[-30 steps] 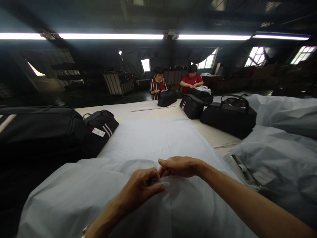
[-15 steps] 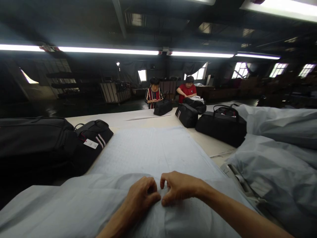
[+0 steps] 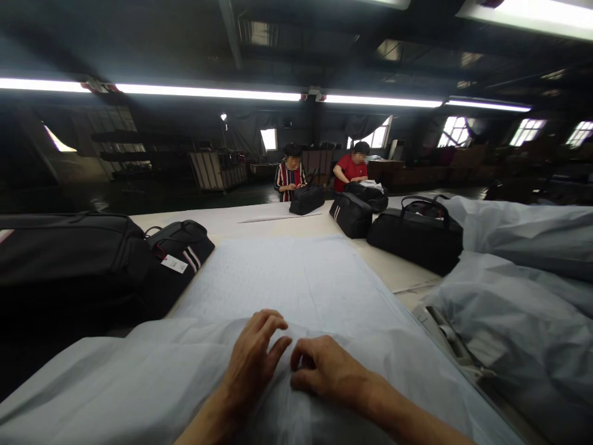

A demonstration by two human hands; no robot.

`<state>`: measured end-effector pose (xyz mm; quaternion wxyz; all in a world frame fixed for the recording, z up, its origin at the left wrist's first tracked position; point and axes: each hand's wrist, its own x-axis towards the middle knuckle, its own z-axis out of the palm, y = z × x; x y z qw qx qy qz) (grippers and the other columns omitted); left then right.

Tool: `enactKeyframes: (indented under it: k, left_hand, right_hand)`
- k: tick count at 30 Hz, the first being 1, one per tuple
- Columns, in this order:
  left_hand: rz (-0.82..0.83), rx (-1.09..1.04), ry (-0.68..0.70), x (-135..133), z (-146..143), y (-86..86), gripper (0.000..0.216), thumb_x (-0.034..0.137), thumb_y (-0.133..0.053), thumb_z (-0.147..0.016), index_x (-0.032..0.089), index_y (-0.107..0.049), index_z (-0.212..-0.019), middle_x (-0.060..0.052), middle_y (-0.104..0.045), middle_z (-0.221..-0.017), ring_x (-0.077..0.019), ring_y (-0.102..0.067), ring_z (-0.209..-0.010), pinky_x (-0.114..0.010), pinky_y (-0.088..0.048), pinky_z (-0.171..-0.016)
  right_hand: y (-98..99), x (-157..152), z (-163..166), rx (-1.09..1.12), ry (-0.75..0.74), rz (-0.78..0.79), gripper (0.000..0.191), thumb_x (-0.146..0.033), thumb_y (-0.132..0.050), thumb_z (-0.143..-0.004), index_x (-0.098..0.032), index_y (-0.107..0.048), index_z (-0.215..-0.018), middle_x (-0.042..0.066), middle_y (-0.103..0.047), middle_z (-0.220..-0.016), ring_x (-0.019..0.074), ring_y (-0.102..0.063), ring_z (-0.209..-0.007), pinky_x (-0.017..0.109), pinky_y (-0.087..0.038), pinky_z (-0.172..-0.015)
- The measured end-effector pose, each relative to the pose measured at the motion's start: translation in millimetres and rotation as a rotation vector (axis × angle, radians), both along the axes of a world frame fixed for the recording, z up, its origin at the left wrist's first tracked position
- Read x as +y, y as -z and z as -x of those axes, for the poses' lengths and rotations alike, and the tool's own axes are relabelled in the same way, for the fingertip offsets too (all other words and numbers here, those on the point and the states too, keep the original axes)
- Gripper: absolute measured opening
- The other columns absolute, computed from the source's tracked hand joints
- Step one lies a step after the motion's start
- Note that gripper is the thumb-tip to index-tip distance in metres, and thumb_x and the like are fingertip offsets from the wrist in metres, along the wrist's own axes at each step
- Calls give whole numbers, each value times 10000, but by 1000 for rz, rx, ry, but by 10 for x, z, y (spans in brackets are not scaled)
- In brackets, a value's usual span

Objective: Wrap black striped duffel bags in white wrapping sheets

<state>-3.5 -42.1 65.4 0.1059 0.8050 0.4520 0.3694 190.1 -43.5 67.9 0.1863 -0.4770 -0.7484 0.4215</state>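
A thin, translucent white plastic bag (image 3: 139, 377) lies loose and wrinkled across the near side, over a flat layer of the same pale plastic (image 3: 278, 272). Over its far edge is my left hand (image 3: 254, 352), fingers apart and thumb held away from them. Just right of it, my right hand (image 3: 324, 371) has its fingers curled down toward the thumb, pinching the thin plastic; the exact contact at the fingertips is hard to see. The two hands are close together but apart.
Black duffel bags (image 3: 69, 266) stand at left, one with a white tag (image 3: 174, 263). More black bags (image 3: 414, 238) sit at right. Puffed plastic bags (image 3: 519, 309) lie beside a metal bar (image 3: 447, 340). Two people (image 3: 291, 176) work across the table (image 3: 222, 216).
My left hand has opened, its fingers lifting and spreading from a curled pose. My right hand has moved slightly left and down, its fingers curled closer to the thumb.
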Motion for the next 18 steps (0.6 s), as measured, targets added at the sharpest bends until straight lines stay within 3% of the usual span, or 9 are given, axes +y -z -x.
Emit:
enactKeyframes:
  k: [2,6,10,14,16,18]
  left_hand:
    - [-204,123,41,-204,24,-12,114,195,-489,-937,219,-593,-897,-27,-659,-921,-189,-619,-857,-309,-481,-776]
    - [-381,359,99,-496,3,175,186,273,-428,-986,209,-602,-1004,-28,-701,-927,-187,-662,-826,-289,-519,-730]
    - [-497,469,25,-513,-2,380,313,341,-396,-1009,174,-587,-1193,-49,-706,-1123,-181,-675,-988,-273,-541,-830]
    - [-571,561,1,-471,34,377,369,387,-410,-1005,188,-591,-1259,-29,-692,-1197,-171,-666,-1048,-240,-551,-849]
    - [-593,605,-3,-469,45,333,367,397,-413,-1004,208,-605,-1254,-11,-693,-1199,-158,-670,-1046,-220,-557,-844]
    - [-597,652,5,-472,53,305,360,406,-415,-1001,235,-616,-1246,11,-691,-1205,-148,-674,-1042,-209,-568,-829]
  right_hand:
    - [-6,7,1,19,9,23,191,-222,-700,-696,-208,-719,-886,-49,-615,-670,99,-530,-612,184,-367,-553]
    - [-50,12,18,-21,2,-52,221,-185,-617,-730,-206,-726,-921,-25,-649,-700,114,-552,-642,199,-395,-606]
    - [-39,31,24,-113,-7,-162,301,-175,-566,-764,-210,-725,-1018,25,-715,-844,163,-629,-785,231,-450,-728]
    - [-39,35,65,-126,-21,-205,426,-142,-505,-810,-176,-679,-1198,95,-716,-1100,212,-641,-1036,277,-444,-925]
    - [-94,8,32,-61,-36,-203,440,-154,-506,-826,-175,-660,-1238,91,-722,-1076,209,-647,-1020,284,-447,-934]
    - [-178,-27,-144,75,10,-177,452,-206,-532,-843,-195,-624,-1286,46,-726,-911,178,-659,-847,269,-482,-829]
